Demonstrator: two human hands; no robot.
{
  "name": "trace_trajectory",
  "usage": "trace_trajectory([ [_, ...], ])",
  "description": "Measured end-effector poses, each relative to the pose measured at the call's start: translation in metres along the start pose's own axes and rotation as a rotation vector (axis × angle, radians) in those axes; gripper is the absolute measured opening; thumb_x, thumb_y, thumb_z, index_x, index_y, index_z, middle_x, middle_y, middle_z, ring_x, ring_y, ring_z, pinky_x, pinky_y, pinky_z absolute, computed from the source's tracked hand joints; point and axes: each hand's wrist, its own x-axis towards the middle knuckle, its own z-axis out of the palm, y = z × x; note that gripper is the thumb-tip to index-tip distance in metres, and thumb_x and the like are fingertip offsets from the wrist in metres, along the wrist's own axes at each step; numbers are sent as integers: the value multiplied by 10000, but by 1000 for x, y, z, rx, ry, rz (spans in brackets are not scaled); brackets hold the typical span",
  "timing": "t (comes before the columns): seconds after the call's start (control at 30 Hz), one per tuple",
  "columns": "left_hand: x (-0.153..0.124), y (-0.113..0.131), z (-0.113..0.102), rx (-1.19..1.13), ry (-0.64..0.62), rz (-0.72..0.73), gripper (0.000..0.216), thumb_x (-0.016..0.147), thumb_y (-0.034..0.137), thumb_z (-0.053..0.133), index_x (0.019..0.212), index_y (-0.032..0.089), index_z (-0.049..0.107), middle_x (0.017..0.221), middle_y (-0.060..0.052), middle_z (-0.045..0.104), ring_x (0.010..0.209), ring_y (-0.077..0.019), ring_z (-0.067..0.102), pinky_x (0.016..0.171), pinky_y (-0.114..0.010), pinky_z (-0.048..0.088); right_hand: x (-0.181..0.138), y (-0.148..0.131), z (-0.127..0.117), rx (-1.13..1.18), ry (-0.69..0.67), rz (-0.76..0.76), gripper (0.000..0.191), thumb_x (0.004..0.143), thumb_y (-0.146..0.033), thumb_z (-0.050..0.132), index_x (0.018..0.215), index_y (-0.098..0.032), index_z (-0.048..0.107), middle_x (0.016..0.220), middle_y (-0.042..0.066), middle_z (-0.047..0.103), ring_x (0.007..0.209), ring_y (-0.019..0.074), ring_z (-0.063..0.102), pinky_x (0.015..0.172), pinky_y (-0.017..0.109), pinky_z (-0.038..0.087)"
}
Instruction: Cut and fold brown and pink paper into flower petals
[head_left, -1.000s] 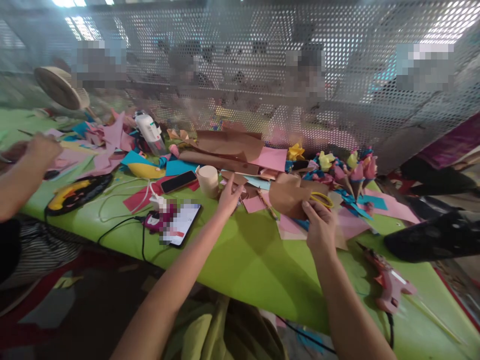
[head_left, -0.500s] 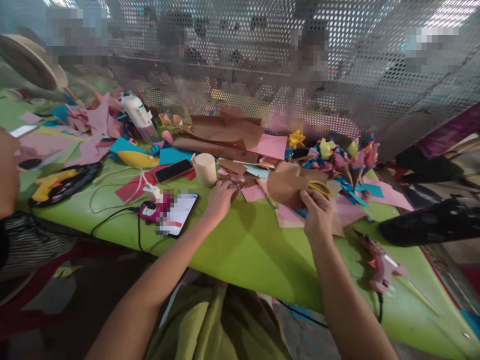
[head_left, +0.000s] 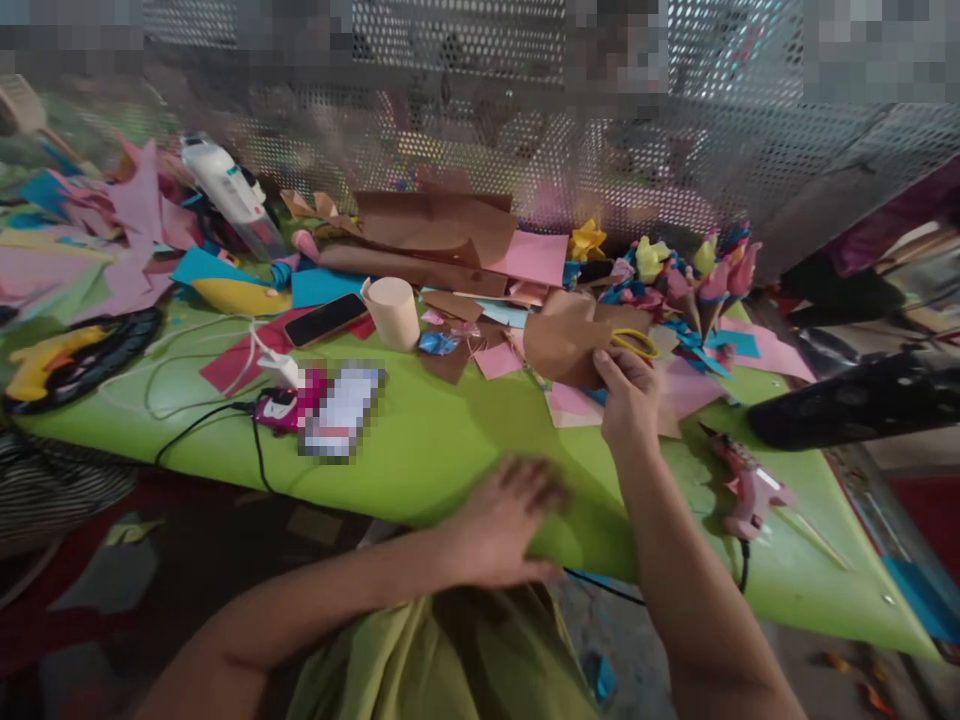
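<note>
My right hand (head_left: 628,402) is closed on a rounded piece of brown paper (head_left: 559,345), held just above the green table (head_left: 450,440). Yellow-handled scissors (head_left: 636,343) lie right beside its fingers; I cannot tell whether the hand grips them too. My left hand (head_left: 501,520) is at the table's near edge, blurred by motion, fingers loosely together, with nothing visible in it. A small blue scrap (head_left: 436,343) and brown offcuts (head_left: 450,362) lie further in, where the left hand was.
A pink glue gun (head_left: 742,485) lies right of my right arm. Two phones (head_left: 330,318) (head_left: 334,408), a paper cup (head_left: 391,312), cables, coloured paper sheets and paper flowers (head_left: 690,280) crowd the far side. A perforated metal screen stands behind.
My left hand has pulled back from the paper scraps near the cup to the table's near edge. The right hand still holds the brown paper. The camera has tilted downward.
</note>
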Motion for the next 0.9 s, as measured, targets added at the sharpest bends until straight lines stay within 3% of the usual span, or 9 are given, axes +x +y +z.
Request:
trace_trajectory([
  [0.07, 7, 25, 6, -122, -99, 384, 612, 917, 583, 512, 1370, 179, 587, 1496, -142, 516, 1433, -286, 419, 1172, -426, 347, 0, 1, 0, 7, -6, -8, 230, 699, -444, 742, 742, -223, 699, 746, -3, 615, 718, 160, 539, 676, 285, 434],
  [0.13, 12, 35, 3, -171, -133, 583, 367, 949, 474, 519, 1282, 380, 642, 1460, 81, 566, 1398, -111, 455, 1123, -214, 375, 1, 3, -3, 8, 7, -4, 230, 685, -436, 749, 725, -217, 688, 734, -6, 604, 707, 156, 529, 670, 282, 426],
  [0.17, 13, 33, -2, -186, -109, 591, 369, 972, 456, 486, 1291, 350, 638, 1458, 69, 569, 1385, -110, 467, 1126, -219, 377, 3, 5, -4, 6, 19, 6, 239, 678, -440, 749, 714, -214, 678, 715, -11, 590, 685, 151, 515, 654, 280, 417],
  [0.27, 10, 2, -23, -142, 60, 179, 479, 1002, 452, 422, 1393, 206, 551, 1420, -75, 603, 1319, -223, 534, 1137, -400, 392, 6, 6, -9, -16, 43, 31, 281, 669, -474, 736, 682, -211, 639, 661, -24, 538, 614, 136, 459, 593, 272, 373],
  [0.33, 6, -26, -35, -25, 155, -148, 471, 1004, 401, 436, 1393, 154, 534, 1399, -140, 597, 1283, -284, 542, 1077, -454, 427, 7, 5, -10, -25, 39, 33, 290, 676, -487, 728, 684, -212, 635, 656, -23, 530, 600, 134, 446, 578, 272, 358],
  [0.4, 3, -49, -41, 93, 149, -324, 437, 993, 334, 468, 1383, 145, 529, 1347, -151, 610, 1244, -309, 541, 1023, -464, 452, 5, 4, -8, -26, 26, 30, 280, 692, -482, 727, 691, -215, 643, 654, -23, 525, 594, 132, 443, 576, 274, 355],
  [0.53, -1, -65, -40, 210, 106, -304, 428, 979, 299, 511, 1385, 163, 515, 1326, -120, 608, 1201, -299, 534, 981, -437, 457, 2, 2, -5, -1, 34, 11, 259, 693, -463, 741, 686, -218, 659, 644, -26, 521, 592, 126, 443, 583, 269, 368],
  [0.7, -2, -63, -36, 306, 128, -239, 395, 994, 310, 492, 1364, 177, 529, 1287, -110, 627, 1161, -268, 545, 942, -404, 458, 5, 4, -6, 14, 35, 13, 281, 683, -484, 759, 699, -220, 664, 687, -18, 563, 647, 138, 499, 608, 262, 406],
  [0.9, -2, -62, -34, 392, 168, -198, 353, 993, 296, 505, 1303, 143, 577, 1284, -118, 648, 1125, -261, 575, 920, -395, 468, 7, 5, -8, 10, 24, 2, 304, 712, -492, 767, 679, -217, 643, 633, -37, 508, 578, 113, 431, 547, 239, 346],
])
